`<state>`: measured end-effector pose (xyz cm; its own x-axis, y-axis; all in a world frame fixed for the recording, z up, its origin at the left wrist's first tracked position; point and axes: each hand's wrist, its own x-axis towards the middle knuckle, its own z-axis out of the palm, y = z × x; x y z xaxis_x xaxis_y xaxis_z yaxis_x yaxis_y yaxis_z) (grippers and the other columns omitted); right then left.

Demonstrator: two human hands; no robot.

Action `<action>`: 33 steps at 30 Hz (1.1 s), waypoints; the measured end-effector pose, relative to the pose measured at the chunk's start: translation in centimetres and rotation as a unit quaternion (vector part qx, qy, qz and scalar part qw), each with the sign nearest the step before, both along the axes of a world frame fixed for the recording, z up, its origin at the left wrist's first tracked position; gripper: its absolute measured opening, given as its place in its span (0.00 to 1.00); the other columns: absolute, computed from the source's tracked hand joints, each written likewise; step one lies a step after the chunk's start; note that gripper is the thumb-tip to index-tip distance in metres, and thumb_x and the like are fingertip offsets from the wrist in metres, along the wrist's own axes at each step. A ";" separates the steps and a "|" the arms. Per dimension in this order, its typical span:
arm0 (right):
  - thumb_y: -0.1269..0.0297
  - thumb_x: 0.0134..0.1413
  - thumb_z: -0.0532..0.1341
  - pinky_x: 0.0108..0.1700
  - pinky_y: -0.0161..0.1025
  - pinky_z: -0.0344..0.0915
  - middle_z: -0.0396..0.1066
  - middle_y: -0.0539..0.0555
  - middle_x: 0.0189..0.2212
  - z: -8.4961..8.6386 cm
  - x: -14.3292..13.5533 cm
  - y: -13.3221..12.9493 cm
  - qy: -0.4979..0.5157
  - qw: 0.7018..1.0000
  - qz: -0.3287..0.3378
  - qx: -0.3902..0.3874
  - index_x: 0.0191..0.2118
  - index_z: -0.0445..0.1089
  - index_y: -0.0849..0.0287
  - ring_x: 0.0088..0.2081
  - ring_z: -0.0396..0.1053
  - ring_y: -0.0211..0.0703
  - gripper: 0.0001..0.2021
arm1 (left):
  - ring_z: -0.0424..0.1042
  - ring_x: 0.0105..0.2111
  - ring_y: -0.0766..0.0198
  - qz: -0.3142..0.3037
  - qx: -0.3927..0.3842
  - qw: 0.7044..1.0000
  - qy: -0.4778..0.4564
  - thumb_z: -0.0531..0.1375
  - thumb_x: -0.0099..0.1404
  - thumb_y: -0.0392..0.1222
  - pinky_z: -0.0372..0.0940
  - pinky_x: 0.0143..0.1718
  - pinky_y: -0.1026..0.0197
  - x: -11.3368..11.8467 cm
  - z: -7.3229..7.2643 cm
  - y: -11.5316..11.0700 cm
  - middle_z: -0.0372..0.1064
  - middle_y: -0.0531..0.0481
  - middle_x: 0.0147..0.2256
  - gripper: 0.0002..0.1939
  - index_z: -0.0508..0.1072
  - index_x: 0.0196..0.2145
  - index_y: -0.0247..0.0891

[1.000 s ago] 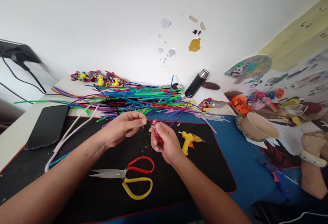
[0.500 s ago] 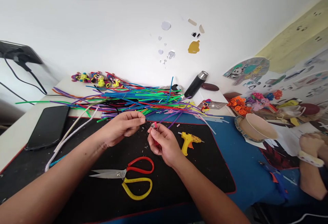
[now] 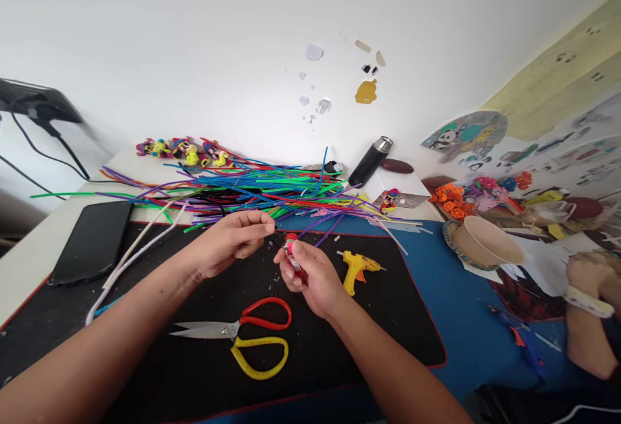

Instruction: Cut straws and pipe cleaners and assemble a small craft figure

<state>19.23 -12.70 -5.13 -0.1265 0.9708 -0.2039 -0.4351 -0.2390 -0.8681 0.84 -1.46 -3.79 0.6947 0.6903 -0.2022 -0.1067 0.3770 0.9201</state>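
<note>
My left hand (image 3: 237, 243) is closed, thumb and forefinger pinched together over the black mat. Whatever those fingertips hold is too small to make out; a thin dark strand shows just below them. My right hand (image 3: 313, 275) is wrapped round a small red lighter (image 3: 291, 249) with a metal top, its thumb lying near that top. The two hands are close but apart. Below them lie large scissors (image 3: 228, 330) with one red and one yellow handle, blades pointing left. A yellow glue gun (image 3: 359, 270) rests right of my right hand.
Colourful pipe cleaners (image 3: 262, 188) are heaped along the wall, with small pipe-cleaner figures (image 3: 189, 151) behind. A phone (image 3: 92, 243) lies left. A black flask (image 3: 371, 162), a pink bowl (image 3: 490, 243) and blue pliers-like tool (image 3: 521, 336) are right, near another person's arm (image 3: 589, 314).
My right hand has turned the lighter slightly, and its thumb has shifted near the metal top. My left hand keeps its pinch almost in place.
</note>
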 end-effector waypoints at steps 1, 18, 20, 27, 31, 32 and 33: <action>0.37 0.57 0.76 0.24 0.33 0.40 0.63 0.45 0.24 0.0 0.0 0.0 0.005 1.000 0.004 -0.005 0.37 0.77 0.61 0.21 0.52 0.29 0.28 | 0.44 0.17 0.74 0.000 0.001 1.000 -0.001 0.79 0.59 0.58 0.38 0.19 0.67 0.0 -0.1 0.0 0.53 0.64 0.17 0.24 0.75 0.34 0.38; 0.28 0.57 0.72 0.20 0.32 0.38 0.55 0.39 0.17 0.1 -0.4 0.5 -0.012 0.999 0.037 0.015 0.33 0.70 0.57 0.17 0.42 0.28 0.32 | 0.44 0.18 0.74 -0.014 -0.002 1.000 -0.008 0.77 0.62 0.54 0.38 0.20 0.66 -0.2 0.1 0.0 0.52 0.64 0.18 0.21 0.75 0.35 0.38; 0.26 0.56 0.71 0.21 0.33 0.38 0.51 0.38 0.15 0.1 -0.6 0.7 -0.026 0.999 0.039 0.021 0.29 0.67 0.56 0.17 0.41 0.28 0.34 | 0.43 0.18 0.74 -0.019 -0.005 1.000 -0.009 0.77 0.62 0.54 0.38 0.20 0.66 -0.2 0.0 -0.1 0.52 0.64 0.18 0.20 0.75 0.35 0.38; 0.27 0.58 0.69 0.22 0.35 0.42 0.49 0.40 0.17 -0.6 -1.6 1.0 -0.135 0.990 0.002 0.040 0.24 0.57 0.52 0.19 0.43 0.30 0.35 | 0.41 0.19 0.74 -0.020 -0.042 0.999 -0.020 0.79 0.59 0.54 0.38 0.20 0.67 0.0 0.0 -0.3 0.50 0.65 0.18 0.22 0.74 0.35 0.38; 0.34 0.65 0.65 0.25 0.35 0.44 0.49 0.41 0.19 -1.6 -1.9 0.9 -0.216 0.974 -0.013 0.071 0.25 0.55 0.52 0.22 0.46 0.33 0.31 | 0.40 0.19 0.74 -0.028 -0.049 0.998 -0.025 0.78 0.61 0.52 0.37 0.19 0.67 -0.1 0.0 -0.3 0.50 0.65 0.18 0.21 0.74 0.35 0.38; 0.35 0.66 0.64 0.25 0.36 0.44 0.49 0.41 0.19 -1.7 -1.9 1.0 -0.225 0.971 -0.016 0.073 0.25 0.55 0.52 0.22 0.46 0.34 0.30 | 0.40 0.19 0.74 -0.031 -0.049 0.998 -0.025 0.77 0.61 0.52 0.37 0.19 0.67 -0.1 0.0 -0.3 0.50 0.65 0.18 0.20 0.74 0.35 0.37; 0.36 0.67 0.64 0.25 0.36 0.45 0.49 0.42 0.19 -1.8 -1.9 1.0 -0.231 0.970 -0.019 0.073 0.25 0.55 0.52 0.22 0.46 0.34 0.30 | 0.40 0.18 0.74 -0.035 -0.049 0.998 -0.026 0.77 0.61 0.52 0.37 0.19 0.67 -0.1 -0.1 -0.3 0.50 0.65 0.18 0.20 0.74 0.36 0.37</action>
